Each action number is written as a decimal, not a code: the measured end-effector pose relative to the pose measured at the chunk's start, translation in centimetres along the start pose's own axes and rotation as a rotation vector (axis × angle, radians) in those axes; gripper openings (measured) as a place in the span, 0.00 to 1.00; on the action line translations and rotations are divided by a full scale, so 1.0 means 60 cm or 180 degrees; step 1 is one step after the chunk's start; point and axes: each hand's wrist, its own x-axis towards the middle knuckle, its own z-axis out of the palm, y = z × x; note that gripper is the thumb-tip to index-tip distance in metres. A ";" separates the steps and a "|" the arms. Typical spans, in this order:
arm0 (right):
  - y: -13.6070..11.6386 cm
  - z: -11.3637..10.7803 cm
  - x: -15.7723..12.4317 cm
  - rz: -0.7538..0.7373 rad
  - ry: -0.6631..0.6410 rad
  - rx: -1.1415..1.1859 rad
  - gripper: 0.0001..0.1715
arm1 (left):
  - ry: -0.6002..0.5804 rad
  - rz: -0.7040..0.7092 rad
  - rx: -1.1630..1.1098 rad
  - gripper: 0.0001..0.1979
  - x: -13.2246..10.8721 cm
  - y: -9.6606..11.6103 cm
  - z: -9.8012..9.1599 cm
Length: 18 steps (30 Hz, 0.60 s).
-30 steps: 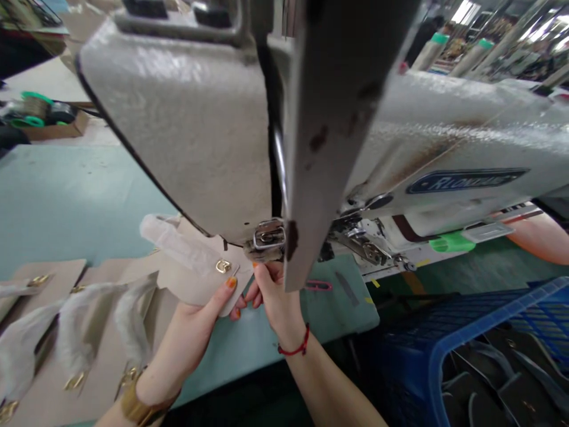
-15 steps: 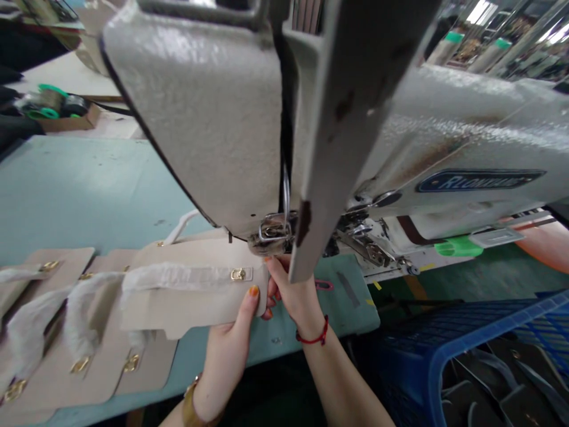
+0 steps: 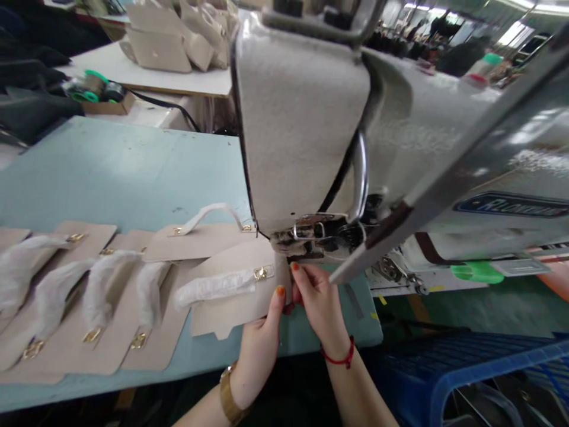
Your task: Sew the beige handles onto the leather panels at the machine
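A beige bag panel (image 3: 231,314) lies below the sewing machine head (image 3: 306,124), its right end bent upward. A handle wrapped in white film (image 3: 222,289) runs across it to a gold buckle (image 3: 263,272). My left hand (image 3: 262,341) grips the panel's lower right part, thumb on top and fingers underneath. At the panel's right edge, my right hand (image 3: 317,302) pinches close to the machine's needle area (image 3: 324,234); part of its grip is hidden. Several similar beige panels (image 3: 111,350) with wrapped handles overlap on the left, and another panel (image 3: 200,243) lies behind.
The pale green table (image 3: 133,166) runs under the work. A slanted metal bar (image 3: 427,196) crosses right of the machine head. At lower right stands a blue crate (image 3: 435,379) holding dark pieces. Thread spools (image 3: 95,86) sit in a box at the back left.
The view has shifted, so the machine and hands appear farther right. The held panel has moved right, away from the overlapping panels, and its right end is now bent up. Both hands keep their grip.
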 end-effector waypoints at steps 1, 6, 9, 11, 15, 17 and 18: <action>0.009 -0.009 -0.009 -0.0075 0.0134 -0.0226 0.25 | -0.0096 -0.0031 0.0037 0.26 -0.005 -0.005 -0.002; 0.092 -0.067 -0.053 -0.0585 0.0512 -0.1856 0.15 | -0.1924 0.0700 0.0518 0.17 -0.047 0.006 -0.067; 0.144 -0.091 -0.064 -0.0790 0.0411 -0.2785 0.17 | -0.1675 0.2063 0.1367 0.16 -0.022 0.070 -0.139; 0.164 -0.096 -0.063 -0.0912 0.0415 -0.3092 0.17 | -0.0689 0.2785 0.2013 0.17 0.039 0.125 -0.180; 0.166 -0.090 -0.049 -0.0981 0.0478 -0.3172 0.18 | 0.0086 0.2951 0.3232 0.30 0.209 0.205 -0.210; 0.156 -0.091 -0.046 -0.0941 0.0484 -0.3061 0.18 | -0.0287 0.2308 0.3344 0.30 0.266 0.222 -0.210; 0.149 -0.094 -0.048 -0.0886 0.0535 -0.2933 0.18 | -0.0439 0.2131 0.3322 0.26 0.280 0.228 -0.212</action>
